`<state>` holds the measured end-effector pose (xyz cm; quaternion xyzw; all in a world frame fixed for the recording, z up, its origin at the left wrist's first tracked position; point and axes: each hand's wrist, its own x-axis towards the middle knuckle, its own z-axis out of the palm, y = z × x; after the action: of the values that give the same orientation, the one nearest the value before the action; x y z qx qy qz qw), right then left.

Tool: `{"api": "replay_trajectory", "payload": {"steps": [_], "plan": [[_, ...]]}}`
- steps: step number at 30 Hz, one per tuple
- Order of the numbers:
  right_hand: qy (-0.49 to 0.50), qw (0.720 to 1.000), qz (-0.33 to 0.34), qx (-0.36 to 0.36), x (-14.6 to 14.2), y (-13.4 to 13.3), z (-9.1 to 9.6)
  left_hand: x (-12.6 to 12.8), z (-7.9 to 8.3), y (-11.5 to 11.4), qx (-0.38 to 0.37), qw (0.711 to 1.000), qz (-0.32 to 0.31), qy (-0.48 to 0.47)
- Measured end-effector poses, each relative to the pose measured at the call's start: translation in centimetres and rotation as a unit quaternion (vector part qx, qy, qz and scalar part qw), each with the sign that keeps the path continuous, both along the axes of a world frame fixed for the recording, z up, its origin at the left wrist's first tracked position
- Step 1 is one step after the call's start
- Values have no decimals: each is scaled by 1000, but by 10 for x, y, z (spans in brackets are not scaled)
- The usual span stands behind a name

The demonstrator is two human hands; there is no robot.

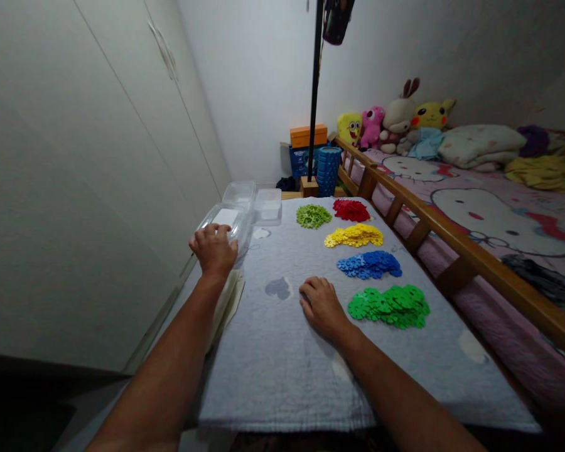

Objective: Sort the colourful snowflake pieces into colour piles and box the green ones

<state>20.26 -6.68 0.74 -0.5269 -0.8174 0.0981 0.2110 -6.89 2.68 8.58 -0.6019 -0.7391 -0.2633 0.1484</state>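
Note:
My left hand (pixel 213 248) grips the near rim of a clear plastic container (pixel 226 221) at the left edge of a table covered by a pale blue cloth (pixel 282 358). My right hand (pixel 322 306) rests knuckles-up on the cloth, fingers curled under, just left of a pile of dark green flat plastic pieces (pixel 390 306). Beyond that pile lie a blue pile (pixel 369 264), a yellow pile (pixel 355 236), a red pile (pixel 351 209) and a light green pile (pixel 313 215).
Two more clear containers (pixel 239 191) (pixel 268 206) sit at the table's far left corner. White wardrobe doors (pixel 75 188) run along the left. A wooden bed rail (pixel 452 238) borders the right, with plush toys (pixel 400 122) behind. A black pole (pixel 315 88) stands at the far end.

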Motion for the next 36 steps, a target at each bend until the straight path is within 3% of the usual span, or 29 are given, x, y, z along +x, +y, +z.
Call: {"api": "replay_trajectory", "payload": {"steps": [8, 22, 25, 28, 32, 36], "plan": [[2, 1000, 3, -6, 1, -1, 1, -13, -6, 10, -30, 995, -40, 86], [14, 1000, 5, -7, 0, -2, 1, -10, -10, -4, 19, 989, -140, 54], [53, 999, 4, -8, 1, 0, -1, 9, -8, -20, 46, 980, -185, 55], [165, 986, -18, 8, 3, 5, 0, 44, -10, -42, 54, 964, -253, 61], [347, 933, -96, 25, 11, 11, 5, 96, -21, -72, 28, 935, -350, 51], [458, 874, -160, -39, 19, 16, 4, 130, -35, -89, -3, 920, -390, 28]]}}
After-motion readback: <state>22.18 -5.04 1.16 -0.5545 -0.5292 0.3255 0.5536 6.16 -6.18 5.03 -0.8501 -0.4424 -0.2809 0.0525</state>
